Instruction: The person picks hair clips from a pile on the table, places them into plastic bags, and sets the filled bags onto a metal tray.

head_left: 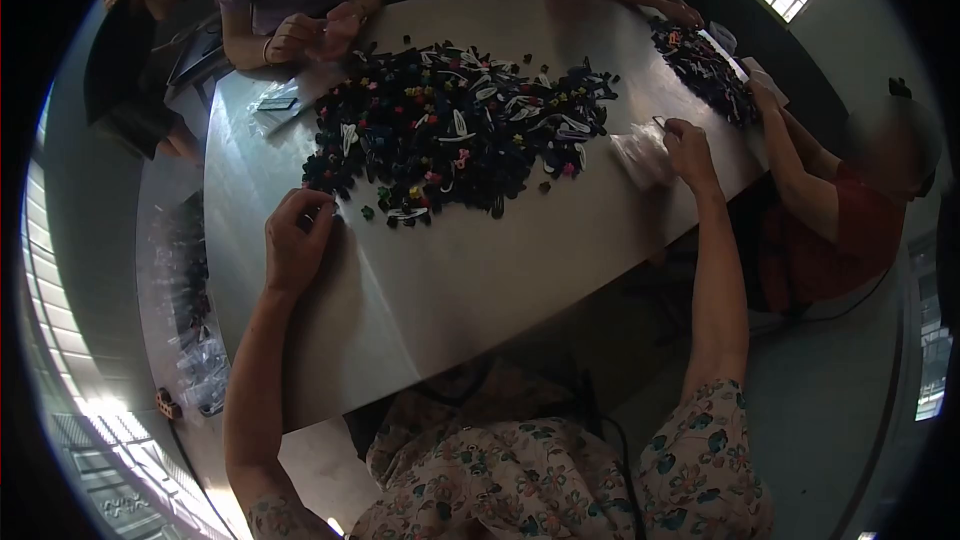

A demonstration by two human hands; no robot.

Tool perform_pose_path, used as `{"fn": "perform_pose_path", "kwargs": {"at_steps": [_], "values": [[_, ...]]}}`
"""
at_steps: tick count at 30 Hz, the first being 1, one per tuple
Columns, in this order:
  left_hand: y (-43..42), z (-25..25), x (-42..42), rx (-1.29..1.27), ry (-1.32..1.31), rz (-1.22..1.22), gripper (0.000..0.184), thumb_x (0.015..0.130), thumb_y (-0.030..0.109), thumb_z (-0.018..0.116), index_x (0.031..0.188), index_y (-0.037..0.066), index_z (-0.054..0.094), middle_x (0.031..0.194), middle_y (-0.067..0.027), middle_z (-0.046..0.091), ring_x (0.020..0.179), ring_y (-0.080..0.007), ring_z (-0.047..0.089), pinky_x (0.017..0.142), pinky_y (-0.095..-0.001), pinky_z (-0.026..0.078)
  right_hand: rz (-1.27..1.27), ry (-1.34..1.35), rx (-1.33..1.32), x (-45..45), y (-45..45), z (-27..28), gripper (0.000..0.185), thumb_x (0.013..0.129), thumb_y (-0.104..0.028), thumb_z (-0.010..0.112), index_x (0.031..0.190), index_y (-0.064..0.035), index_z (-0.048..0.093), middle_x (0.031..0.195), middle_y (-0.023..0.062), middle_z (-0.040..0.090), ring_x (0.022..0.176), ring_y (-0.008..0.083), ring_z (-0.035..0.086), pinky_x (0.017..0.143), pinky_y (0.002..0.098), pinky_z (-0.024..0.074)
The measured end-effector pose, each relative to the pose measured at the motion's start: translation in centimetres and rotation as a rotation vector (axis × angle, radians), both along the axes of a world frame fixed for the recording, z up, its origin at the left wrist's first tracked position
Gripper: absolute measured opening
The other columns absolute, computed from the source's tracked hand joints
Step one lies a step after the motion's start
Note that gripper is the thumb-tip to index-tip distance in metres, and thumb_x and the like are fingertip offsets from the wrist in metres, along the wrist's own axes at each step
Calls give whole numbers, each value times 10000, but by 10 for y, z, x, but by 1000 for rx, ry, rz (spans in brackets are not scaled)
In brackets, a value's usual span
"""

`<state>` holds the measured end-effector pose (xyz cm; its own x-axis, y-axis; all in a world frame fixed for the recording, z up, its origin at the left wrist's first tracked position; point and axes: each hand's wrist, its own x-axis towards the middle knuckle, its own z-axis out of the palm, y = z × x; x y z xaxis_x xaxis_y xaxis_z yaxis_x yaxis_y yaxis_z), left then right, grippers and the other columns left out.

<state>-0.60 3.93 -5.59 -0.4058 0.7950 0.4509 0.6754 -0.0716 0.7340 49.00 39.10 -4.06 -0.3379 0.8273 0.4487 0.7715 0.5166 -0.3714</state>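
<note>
A large heap of small hair clips (440, 125), mostly black with white, red, pink and yellow ones, covers the middle of the metal table (470, 270). At the heap's near left edge is my left hand (293, 240), its thumb and fingers pinched together; what they hold is too small to name. My right hand (692, 155) is closed at the right, above the table. A small pale-edged hair clip (658, 122) sticks out from its fingertips. Clear plastic bags (643, 157) lie beside and partly under that hand.
Across the table, a person's hands (318, 35) handle something pinkish near a clear bag (280, 105). Another heap of clips (705, 75) lies at the far right, where people in red work. Filled clear bags (203, 370) stand low at the left.
</note>
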Motion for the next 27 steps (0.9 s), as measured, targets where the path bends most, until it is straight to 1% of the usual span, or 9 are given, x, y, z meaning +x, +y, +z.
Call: {"fn": "perform_pose_path", "kwargs": {"at_steps": [4, 7, 9, 10, 12, 16, 21, 25, 27], "values": [[-1, 5, 4, -27, -2, 8, 72, 865, 31, 678, 929, 0, 668, 882, -51, 644, 655, -98, 559, 625, -243, 469, 13, -74, -41, 12, -4, -7, 358, 863, -194, 580, 1146, 13, 654, 1059, 264, 658, 1036, 397, 606, 940, 464, 471], [-1, 7, 4, -29, 0, 8, 71, 865, 31, 677, 926, -2, 666, 882, -52, 643, 660, -102, 560, 627, -245, 473, 25, -181, -8, 8, -10, -6, 409, 877, -251, 626, 1193, 9, 623, 1141, 261, 635, 1091, 391, 597, 943, 460, 474], [-2, 9, 5, -50, 11, 0, 69, 865, 31, 675, 925, -1, 665, 881, -55, 643, 666, -107, 571, 629, -248, 477, -77, -258, -143, 4, -13, -1, 466, 888, -332, 657, 1207, 4, 609, 1158, 257, 631, 1119, 388, 599, 952, 447, 476], [-2, 9, 5, -49, 11, 0, 69, 865, 31, 675, 925, -1, 665, 881, -55, 643, 666, -107, 571, 629, -248, 477, -77, -258, -141, 1, -15, 2, 466, 888, -332, 657, 1207, 4, 609, 1158, 257, 631, 1119, 388, 599, 952, 447, 476], [-2, 10, 5, -62, 5, -19, 63, 865, 27, 671, 923, 2, 665, 882, -59, 642, 677, -114, 586, 631, -253, 482, -117, -216, -293, -3, -14, 7, 532, 878, -388, 686, 1221, 9, 597, 1160, 250, 636, 1142, 383, 601, 960, 433, 476], [-3, 9, 4, -62, 12, -23, 58, 865, 19, 663, 920, 0, 664, 883, -62, 639, 692, -119, 597, 635, -259, 486, -80, -193, -216, -5, -15, -1, 492, 875, -340, 678, 1199, 21, 595, 1149, 255, 635, 1096, 402, 611, 951, 446, 477], [-2, 10, 5, -44, 20, -38, 57, 865, 17, 656, 916, -6, 663, 883, -66, 639, 700, -122, 597, 639, -260, 487, -50, -189, 5, -9, -24, -14, 329, 872, -237, 628, 1079, 17, 603, 1061, 254, 626, 1011, 419, 590, 903, 481, 477], [-3, 11, 6, -49, 18, -35, 58, 867, 22, 656, 918, -4, 665, 887, -68, 641, 701, -123, 601, 641, -260, 488, -90, -191, 19, -8, -21, -21, 330, 868, -252, 639, 1068, 7, 602, 1054, 243, 622, 1025, 408, 581, 898, 475, 476], [-3, 12, 5, -79, 37, -20, 64, 868, 28, 656, 924, -3, 668, 900, -70, 647, 722, -124, 615, 652, -259, 492, -98, -143, 40, -5, -19, -24, 360, 854, -253, 661, 1107, -5, 593, 1097, 228, 621, 1027, 423, 578, 912, 480, 470]]}}
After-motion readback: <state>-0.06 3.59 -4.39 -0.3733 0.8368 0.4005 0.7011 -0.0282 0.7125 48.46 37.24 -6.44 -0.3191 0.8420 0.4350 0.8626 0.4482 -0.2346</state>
